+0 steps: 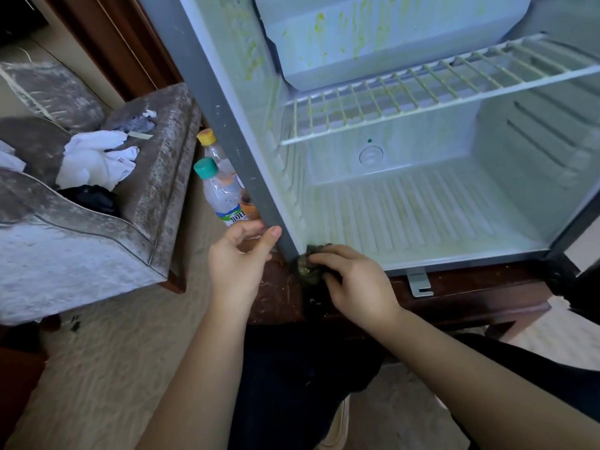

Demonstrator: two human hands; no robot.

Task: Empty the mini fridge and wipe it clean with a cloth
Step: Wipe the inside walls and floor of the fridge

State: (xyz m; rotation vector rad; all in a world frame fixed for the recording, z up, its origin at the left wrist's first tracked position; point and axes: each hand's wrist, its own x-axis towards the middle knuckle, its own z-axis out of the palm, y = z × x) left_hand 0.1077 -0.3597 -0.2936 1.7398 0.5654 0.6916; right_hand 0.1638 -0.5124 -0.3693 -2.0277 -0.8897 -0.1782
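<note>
The mini fridge (227, 102) stands open on a dark wooden stand, with nothing on its wire shelf (422, 92) or ribbed floor. Yellow-green streaks cover the freezer box (373, 37) and the left wall. My right hand (354, 284) grips a dark, soiled cloth (306, 269) at the bottom left front corner of the fridge. My left hand (238, 258) holds the grey left frame edge near its bottom, thumb against the frame.
Two plastic bottles, one with a teal cap (220, 193) and one with a yellow cap (212, 147), stand on the floor left of the fridge. A grey armchair (97, 241) with white and dark cloths on it fills the left. Beige carpet lies below.
</note>
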